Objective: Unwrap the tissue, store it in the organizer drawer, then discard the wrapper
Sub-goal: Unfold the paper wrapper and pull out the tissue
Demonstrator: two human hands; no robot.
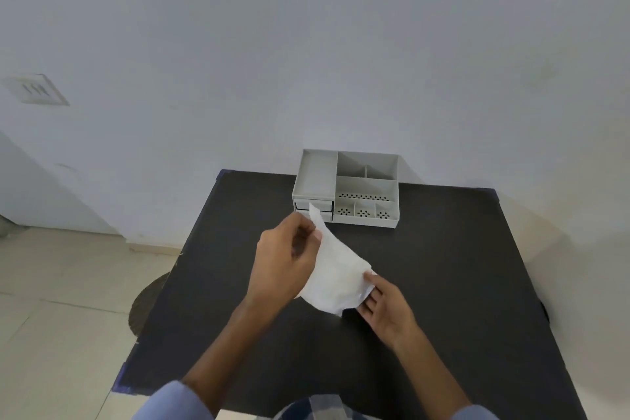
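Observation:
A white tissue (335, 274) hangs spread out above the middle of the black table (443, 283). My left hand (286, 261) pinches its upper left corner. My right hand (383, 309) grips its lower right edge. Behind the tissue, at the table's far edge, stands a grey organizer (347, 186) with open compartments on top and two small drawers (313, 210) at its front left. The tissue's top corner hides part of the drawer fronts, which look closed. No wrapper is visible.
A white wall rises right behind the organizer. Tiled floor and a round brown mat (150, 300) lie to the left of the table. A switch plate (35, 89) is on the wall at the far left.

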